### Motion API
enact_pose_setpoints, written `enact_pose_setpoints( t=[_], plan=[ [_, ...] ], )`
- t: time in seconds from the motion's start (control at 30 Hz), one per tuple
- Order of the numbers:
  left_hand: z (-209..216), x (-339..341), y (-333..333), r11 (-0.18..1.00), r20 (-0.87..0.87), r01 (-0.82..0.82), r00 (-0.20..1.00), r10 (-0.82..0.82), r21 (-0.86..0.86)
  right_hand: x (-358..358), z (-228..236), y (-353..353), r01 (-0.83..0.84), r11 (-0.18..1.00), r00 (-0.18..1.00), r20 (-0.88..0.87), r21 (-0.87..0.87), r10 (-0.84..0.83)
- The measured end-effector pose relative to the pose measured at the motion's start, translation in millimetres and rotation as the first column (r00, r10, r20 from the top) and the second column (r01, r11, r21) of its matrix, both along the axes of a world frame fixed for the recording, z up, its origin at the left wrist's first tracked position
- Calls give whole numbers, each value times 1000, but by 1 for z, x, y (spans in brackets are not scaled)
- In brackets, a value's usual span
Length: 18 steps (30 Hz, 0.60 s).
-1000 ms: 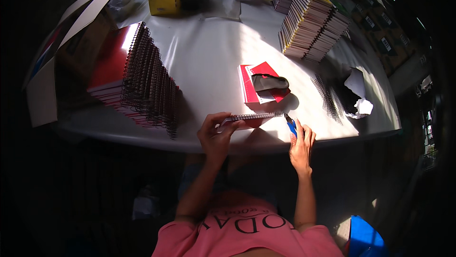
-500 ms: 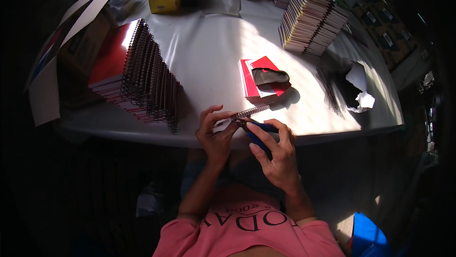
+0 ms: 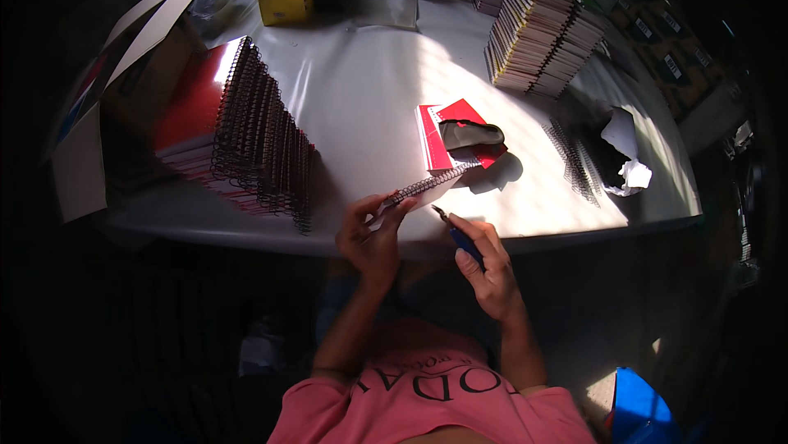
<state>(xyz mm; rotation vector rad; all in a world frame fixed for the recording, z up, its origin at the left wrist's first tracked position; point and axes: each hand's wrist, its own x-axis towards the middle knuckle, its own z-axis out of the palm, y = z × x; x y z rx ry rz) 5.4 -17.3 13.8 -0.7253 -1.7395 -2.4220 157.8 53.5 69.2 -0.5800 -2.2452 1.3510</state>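
Note:
Near the table's front edge, my left hand (image 3: 373, 235) is closed on one end of a spiral-bound notebook (image 3: 428, 189). Its dark wire coil runs up and away to the right, and its far end overlaps the red notebooks in view. My right hand (image 3: 487, 267) is wrapped round blue-handled pliers (image 3: 465, 240), whose small dark jaws point up and left, apart from the coil. Just beyond lie red covered books (image 3: 427, 136) with punched edges, and on top of them rests a dark grey curved object (image 3: 472, 134) whose kind I cannot make out.
A stack of red spiral notebooks (image 3: 189, 120) stands at the left beside an open cardboard box (image 3: 80, 169). Tall notebook stacks (image 3: 533, 29) rise at the far right. Loose wire coils (image 3: 570, 161) and torn white paper (image 3: 628, 153) lie at right. A yellow container (image 3: 287, 1) stands at the back.
The pliers have moved away from the coil, down and right, and their handles have come together. The notebook has turned, showing more of its coil and pale page.

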Motion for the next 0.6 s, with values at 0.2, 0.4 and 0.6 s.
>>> enact_pose_setpoints(
  t=[0.2,0.4,0.6],
  plan=[
    [37,-9,-13,992,252,76,963,-99,100,39,-57,95,382,658,666,300,649,-683],
    [71,-6,-32,890,70,244,954,-292,386,-15,-17,91,223,925,974,-114,309,-197],
    [141,-23,-79,922,-317,115,948,9,369,-127,82,34,-356,906,662,-746,-228,72]
  ],
)
